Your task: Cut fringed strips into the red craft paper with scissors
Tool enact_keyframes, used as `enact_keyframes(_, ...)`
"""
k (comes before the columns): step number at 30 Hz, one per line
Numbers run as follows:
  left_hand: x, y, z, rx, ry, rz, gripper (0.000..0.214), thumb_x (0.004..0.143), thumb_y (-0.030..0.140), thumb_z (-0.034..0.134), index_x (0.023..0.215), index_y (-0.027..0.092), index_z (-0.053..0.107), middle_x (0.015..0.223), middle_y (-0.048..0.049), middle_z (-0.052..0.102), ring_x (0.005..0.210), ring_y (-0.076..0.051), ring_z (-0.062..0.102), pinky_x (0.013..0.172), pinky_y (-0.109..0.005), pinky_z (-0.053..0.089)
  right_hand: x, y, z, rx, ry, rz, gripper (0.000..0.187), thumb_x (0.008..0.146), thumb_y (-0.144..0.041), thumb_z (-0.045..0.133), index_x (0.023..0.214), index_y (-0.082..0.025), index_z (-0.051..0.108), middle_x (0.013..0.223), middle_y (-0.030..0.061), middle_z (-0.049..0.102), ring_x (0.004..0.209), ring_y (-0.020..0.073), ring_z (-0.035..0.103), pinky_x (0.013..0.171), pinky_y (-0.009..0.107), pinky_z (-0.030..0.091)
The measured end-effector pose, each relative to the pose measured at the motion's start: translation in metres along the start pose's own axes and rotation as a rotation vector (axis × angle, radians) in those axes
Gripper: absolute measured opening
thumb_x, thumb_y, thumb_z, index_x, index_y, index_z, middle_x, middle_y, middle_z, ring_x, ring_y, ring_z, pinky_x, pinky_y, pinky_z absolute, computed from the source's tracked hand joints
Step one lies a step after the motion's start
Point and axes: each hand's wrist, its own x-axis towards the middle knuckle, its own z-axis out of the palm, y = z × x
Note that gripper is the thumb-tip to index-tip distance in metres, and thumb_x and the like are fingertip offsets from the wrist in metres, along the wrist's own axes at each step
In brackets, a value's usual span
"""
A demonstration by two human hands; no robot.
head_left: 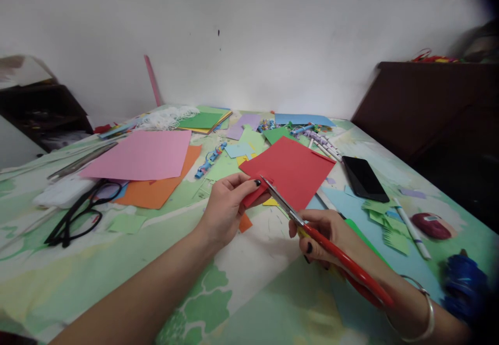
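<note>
My left hand (226,207) pinches the near left corner of a sheet of red paper (290,166) between thumb and fingers. The sheet is held above the table, and a narrow strip at its near edge is partly cut or folded. In my right hand (325,233) is a pair of red-handled scissors (339,254), the fingers wrapped round it. Its metal blades point up and left, with their tips at the red paper beside my left thumb. Whether the blades are fully closed is hard to make out.
Pink paper (142,154) and orange paper (171,184) lie left, near black-framed glasses (83,212). A blue decorated strip (211,160) lies mid-table. At right are a black phone (365,178), a white pen (412,229), green scraps (388,225) and a dark red mouse-like object (431,225). Behind stands a wall (249,38).
</note>
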Motion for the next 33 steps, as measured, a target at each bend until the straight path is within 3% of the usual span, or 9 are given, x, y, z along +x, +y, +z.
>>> enact_keyframes(14,0.0003,0.0009,0.0003,0.002,0.02,-0.008,0.012,0.07,0.014,0.069,0.062,0.012,0.061,0.072,-0.0048,0.071,0.075,-0.018,0.07,0.074,-0.029,0.056,0.0008,0.0015,-0.0003,-0.016,0.01,0.002,0.049,0.062,-0.058,0.074,0.075,-0.015,0.055,0.053,-0.0052,0.042,0.042,0.0062,0.033,0.037,0.018,0.025)
enact_keyframes(33,0.0011,-0.0002,-0.0013,-0.021,-0.004,-0.017,0.01,0.071,0.015,0.071,0.065,0.012,0.063,0.078,-0.0064,0.073,0.083,-0.02,0.07,0.077,-0.028,0.056,0.0023,0.0018,0.0019,-0.018,0.06,0.03,0.037,0.061,-0.042,0.078,0.068,-0.016,0.053,0.052,-0.0058,0.042,0.042,0.0057,0.032,0.034,0.017,0.024)
